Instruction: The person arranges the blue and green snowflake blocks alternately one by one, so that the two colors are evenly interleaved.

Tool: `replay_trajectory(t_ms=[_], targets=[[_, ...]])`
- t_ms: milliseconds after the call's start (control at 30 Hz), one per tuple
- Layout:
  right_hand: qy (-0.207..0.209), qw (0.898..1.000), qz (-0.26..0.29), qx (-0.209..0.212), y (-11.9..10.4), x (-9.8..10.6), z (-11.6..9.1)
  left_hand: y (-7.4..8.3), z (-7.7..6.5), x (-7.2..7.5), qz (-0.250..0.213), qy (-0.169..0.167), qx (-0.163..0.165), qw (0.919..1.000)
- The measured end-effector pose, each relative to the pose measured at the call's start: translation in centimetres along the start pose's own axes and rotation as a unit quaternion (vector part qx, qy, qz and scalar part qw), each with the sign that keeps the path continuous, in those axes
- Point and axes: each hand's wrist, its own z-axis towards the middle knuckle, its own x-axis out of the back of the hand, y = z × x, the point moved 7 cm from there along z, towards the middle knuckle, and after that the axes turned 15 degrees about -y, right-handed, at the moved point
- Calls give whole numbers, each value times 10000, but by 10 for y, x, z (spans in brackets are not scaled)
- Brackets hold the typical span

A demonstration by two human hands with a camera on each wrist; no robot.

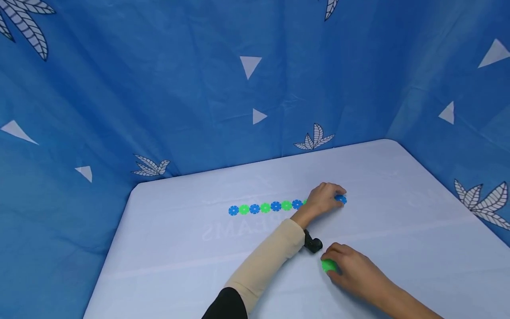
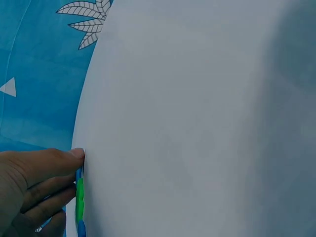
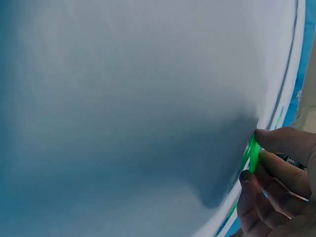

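Observation:
A straight row of small notched discs, blue and green by turns, lies on the white table; a blue disc (image 1: 233, 210) is at its left end. My left hand (image 1: 323, 198) pinches the blue disc (image 1: 341, 199) at the right end, between thumb and fingers, and covers part of the row. In the left wrist view, a green disc (image 2: 80, 200) shows edge-on beside that hand. Nearer to me, my right hand (image 1: 356, 270) holds a green disc (image 1: 329, 265) just above the table. The right wrist view shows this green disc (image 3: 254, 153) between thumb and fingertips.
A black camera mount (image 1: 313, 244) sticks out from the left wrist, between the two hands. Blue patterned cloth (image 1: 215, 88) hangs behind and beside the white table (image 1: 167, 235). The left forearm's beige sleeve (image 1: 267, 261) crosses the table's middle.

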Motion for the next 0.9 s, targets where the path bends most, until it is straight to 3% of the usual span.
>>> replay_trajectory(t_ms=[267,467,633,767,900], targets=[[-354,9993,-83,-43,-3,-3,-4,1,1,-1,206,-54,50,9998],[-306,9994,82,-167,5,6,-6,1,3,-3,240,-36,98,9997],[296,9961,370,-748,34,36,-2,2,4,-3,204,-23,112,9997],[863,9901,580,-944,65,60,3,2,3,-1,235,-31,157,9996],[1057,9865,600,-1094,93,75,12,3,4,-1,252,-31,173,9995]])
